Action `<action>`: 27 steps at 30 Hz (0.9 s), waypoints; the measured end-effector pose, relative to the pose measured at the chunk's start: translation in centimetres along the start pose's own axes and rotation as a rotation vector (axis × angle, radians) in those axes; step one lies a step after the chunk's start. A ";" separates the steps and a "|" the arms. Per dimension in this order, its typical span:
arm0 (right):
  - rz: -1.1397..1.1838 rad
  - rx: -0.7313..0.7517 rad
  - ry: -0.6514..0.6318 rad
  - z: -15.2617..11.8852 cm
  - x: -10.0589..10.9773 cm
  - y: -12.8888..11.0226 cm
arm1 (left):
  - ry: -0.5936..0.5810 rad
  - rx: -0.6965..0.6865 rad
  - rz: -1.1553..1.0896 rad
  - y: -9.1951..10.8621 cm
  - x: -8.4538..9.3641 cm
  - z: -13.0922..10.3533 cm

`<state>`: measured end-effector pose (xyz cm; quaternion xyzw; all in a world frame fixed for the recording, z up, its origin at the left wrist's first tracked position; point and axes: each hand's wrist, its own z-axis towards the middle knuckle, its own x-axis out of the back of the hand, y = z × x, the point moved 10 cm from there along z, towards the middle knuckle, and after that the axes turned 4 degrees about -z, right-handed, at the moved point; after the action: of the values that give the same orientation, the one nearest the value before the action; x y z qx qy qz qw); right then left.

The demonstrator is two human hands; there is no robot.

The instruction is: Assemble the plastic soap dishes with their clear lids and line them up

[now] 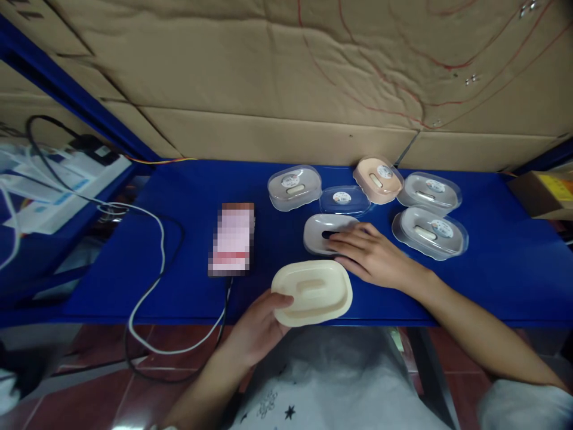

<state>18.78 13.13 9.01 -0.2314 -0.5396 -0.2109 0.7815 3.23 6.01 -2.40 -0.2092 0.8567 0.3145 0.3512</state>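
My left hand point(264, 325) is closed on the left end of a cream oval dish point(326, 303), its thumb over the rim. The dish is tilted towards me above the table's front edge, with a raised oblong in its middle. Just beyond it, a light grey oval dish point(313, 234) lies on the blue table. My right hand point(371, 254) is on that dish's right end, fingertips by a dark slot in its centre and thumb near the close rim. The fingers cover much of its right side.
Behind lie a clear lid point(344, 208), a grey box point(294, 197), a pink-beige box point(379, 190) and two more grey boxes point(432, 194) to the right. A phone point(231, 239) with cables lies left. Cardboard point(268, 65) rises behind the blue table point(111, 275).
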 end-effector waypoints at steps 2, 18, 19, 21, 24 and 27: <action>-0.020 0.033 -0.044 0.0 -0.9 -0.3 | -0.016 0.025 0.016 -0.4 -0.2 -0.2; 0.366 0.192 0.179 0.2 2.1 -5.9 | -0.173 -0.170 -0.093 1.3 -0.8 1.1; 0.369 0.192 0.178 0.2 2.2 -6.0 | -0.164 -0.184 -0.099 1.4 -0.6 1.1; 0.381 0.187 0.164 0.3 2.3 -5.9 | -0.137 -0.201 -0.114 1.6 -0.2 1.1; 0.394 0.193 0.127 0.4 2.1 -6.0 | -0.092 -0.198 -0.132 1.7 0.3 1.2; 0.375 0.215 0.086 0.4 1.6 -6.4 | -0.060 -0.177 -0.143 1.7 0.3 1.3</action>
<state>15.27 8.08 11.46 -0.2339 -0.4727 -0.0129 0.8495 2.64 8.08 -2.72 -0.2907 0.7975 0.3692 0.3783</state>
